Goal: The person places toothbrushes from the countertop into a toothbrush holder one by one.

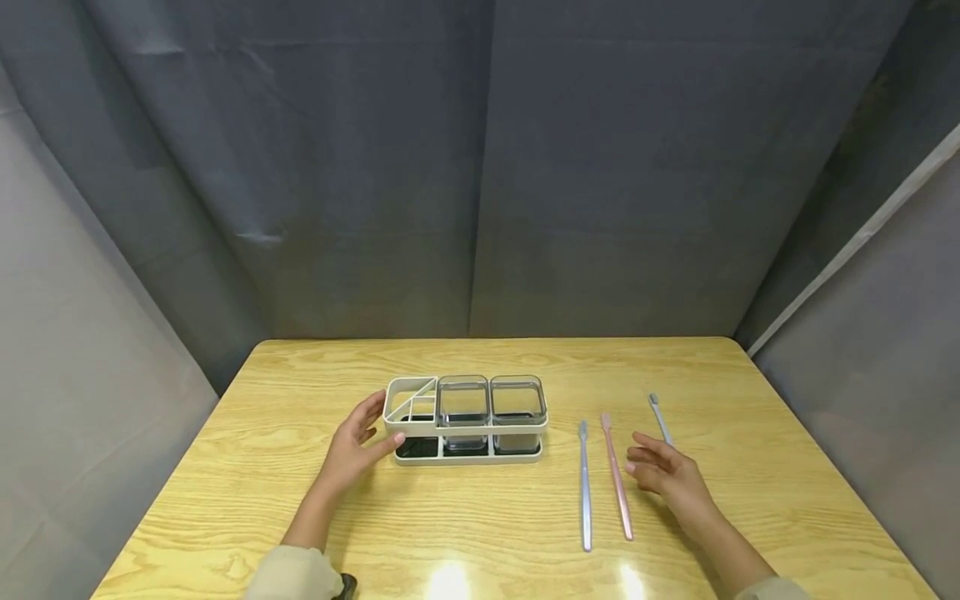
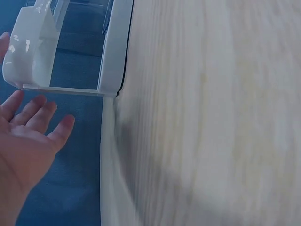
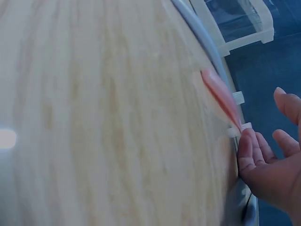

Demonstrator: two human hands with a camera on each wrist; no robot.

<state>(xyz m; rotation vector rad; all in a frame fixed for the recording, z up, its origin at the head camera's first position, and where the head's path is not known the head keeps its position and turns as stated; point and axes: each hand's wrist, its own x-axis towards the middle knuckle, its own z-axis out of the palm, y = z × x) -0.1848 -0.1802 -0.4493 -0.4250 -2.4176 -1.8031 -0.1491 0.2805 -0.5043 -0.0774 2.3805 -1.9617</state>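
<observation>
A white toothbrush holder [image 1: 465,431] with a dark base stands mid-table, with two clear square cups in it, the left cup [image 1: 462,421] and the right cup [image 1: 517,421]. My left hand [image 1: 356,446] is spread around the holder's left end, thumb near its front corner; in the left wrist view the fingers [image 2: 42,115] lie just off the frame. To the right lie a blue toothbrush [image 1: 586,492], a pink toothbrush [image 1: 618,492] and another blue toothbrush [image 1: 657,414]. My right hand [image 1: 671,479], fingers loosely bent, is over the rightmost toothbrush, hiding its lower part.
The wooden table [image 1: 480,517] has its far edge against a grey curtain [image 1: 480,208]. Light cloth panels hang on both sides. A small black object [image 1: 347,586] shows beside the left sleeve [image 1: 292,575].
</observation>
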